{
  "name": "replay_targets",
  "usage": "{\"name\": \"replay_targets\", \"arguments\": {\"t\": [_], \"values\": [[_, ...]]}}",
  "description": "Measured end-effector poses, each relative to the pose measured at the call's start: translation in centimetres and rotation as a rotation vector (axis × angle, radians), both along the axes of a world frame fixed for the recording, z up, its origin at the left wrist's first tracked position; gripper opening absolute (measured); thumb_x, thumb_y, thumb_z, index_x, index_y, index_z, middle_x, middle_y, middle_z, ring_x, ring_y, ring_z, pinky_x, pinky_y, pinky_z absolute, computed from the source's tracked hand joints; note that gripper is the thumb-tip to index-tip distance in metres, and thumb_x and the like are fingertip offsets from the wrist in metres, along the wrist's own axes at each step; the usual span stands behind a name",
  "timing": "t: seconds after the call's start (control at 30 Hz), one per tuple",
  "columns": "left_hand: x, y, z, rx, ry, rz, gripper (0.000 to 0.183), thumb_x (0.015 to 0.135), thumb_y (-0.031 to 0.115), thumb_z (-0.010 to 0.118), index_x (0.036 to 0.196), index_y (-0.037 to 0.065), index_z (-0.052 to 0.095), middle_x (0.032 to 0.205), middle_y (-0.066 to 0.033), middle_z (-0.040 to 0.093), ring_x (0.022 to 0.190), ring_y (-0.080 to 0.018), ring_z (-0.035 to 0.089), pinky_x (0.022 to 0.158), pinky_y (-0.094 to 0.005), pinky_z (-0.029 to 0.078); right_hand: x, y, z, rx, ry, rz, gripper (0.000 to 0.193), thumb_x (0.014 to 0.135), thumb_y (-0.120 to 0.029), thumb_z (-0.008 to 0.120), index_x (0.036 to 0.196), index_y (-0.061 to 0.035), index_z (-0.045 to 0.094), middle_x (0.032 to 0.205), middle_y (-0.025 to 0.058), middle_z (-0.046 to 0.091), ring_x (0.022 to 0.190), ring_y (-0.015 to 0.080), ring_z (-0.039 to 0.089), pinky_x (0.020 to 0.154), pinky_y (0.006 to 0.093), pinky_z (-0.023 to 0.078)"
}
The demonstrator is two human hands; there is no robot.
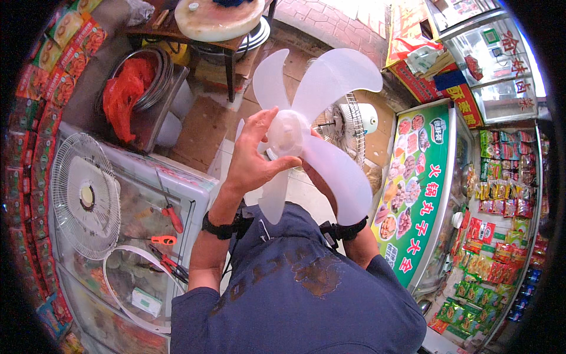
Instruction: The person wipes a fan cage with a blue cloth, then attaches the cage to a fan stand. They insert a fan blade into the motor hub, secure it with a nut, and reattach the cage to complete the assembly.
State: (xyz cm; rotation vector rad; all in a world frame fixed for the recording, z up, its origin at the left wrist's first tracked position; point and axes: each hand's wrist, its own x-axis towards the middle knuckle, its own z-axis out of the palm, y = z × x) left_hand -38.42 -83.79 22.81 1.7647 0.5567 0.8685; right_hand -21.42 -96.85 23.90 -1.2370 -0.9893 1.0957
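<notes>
A translucent white fan blade (339, 79) with several broad vanes is up in front of my chest. My left hand (250, 159) grips it at the round hub (288, 133), thumb across the lower side and fingers curled over the upper left. My right hand (317, 177) holds it from behind on the right; one vane hides most of that hand, and only a fingertip and part of its edge show. Beyond the blade, on the floor, stands the fan body (336, 121) with its motor shaft and wire rear grille (358, 130).
On the glass-topped chest freezer (203, 183) at left lie a round wire fan grille (73, 177), a red-handled screwdriver (173, 218), an orange-handled screwdriver (164, 240), pliers (171, 266), a white ring (110, 286) and a small box (146, 302). A green-signed display counter (427, 133) borders the right.
</notes>
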Motion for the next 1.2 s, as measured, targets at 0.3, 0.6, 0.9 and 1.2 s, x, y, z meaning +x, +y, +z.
{"name": "replay_targets", "arguments": {"t": [0.3, 0.6, 0.9, 1.2], "values": [[-1.0, 0.0, 1.4, -0.007, -0.043, 0.001, 0.100, 0.070, 0.030, 0.098, 0.155, 0.006, 0.051, 0.144, -0.0147, 0.061, 0.106, -0.0223, 0.065, 0.090, -0.0371, 0.056, 1.0, -0.8, -3.6, -0.023, 0.526, -0.056, 0.062, 0.108, -0.039, 0.058, 0.156, -0.0024, 0.045, 0.154, 0.0114, 0.054, 0.138, 0.0241, 0.056, 0.116, 0.0434, 0.045], [-1.4, -1.2, 2.1, 0.056, -0.019, 0.019, 0.081, 0.073, 0.019, 0.096, 0.145, 0.007, 0.062, 0.139, -0.0118, 0.063, 0.102, -0.0217, 0.065, 0.090, -0.0350, 0.056, 1.0, -1.3, -2.3, -0.095, 0.479, -0.147, 0.052, 0.109, -0.032, 0.056, 0.149, 0.0008, 0.054, 0.146, 0.0135, 0.061, 0.134, 0.0251, 0.060, 0.115, 0.0445, 0.048], [-0.4, -1.9, 1.7, 0.165, 0.046, -0.041, 0.055, 0.086, 0.012, 0.083, 0.138, 0.005, 0.069, 0.150, -0.0175, 0.047, 0.118, -0.0299, 0.058, 0.105, -0.0422, 0.051, 1.0, -0.3, -3.6, -0.064, 0.418, -0.219, 0.041, 0.112, -0.025, 0.057, 0.144, 0.0001, 0.056, 0.140, 0.0142, 0.063, 0.127, 0.0265, 0.065, 0.111, 0.0425, 0.053], [-0.3, -2.2, 0.1, -0.222, -0.181, -0.033, 0.030, 0.103, 0.011, 0.065, 0.130, -0.002, 0.070, 0.141, -0.0130, 0.055, 0.109, -0.0212, 0.063, 0.095, -0.0341, 0.053, -0.2, 2.1, 0.2, -0.035, 0.103, -0.304, 0.033, 0.107, -0.017, 0.065, 0.131, 0.0050, 0.067, 0.114, 0.0117, 0.074, 0.095, 0.0175, 0.073, 0.088, 0.0317, 0.060]]}}
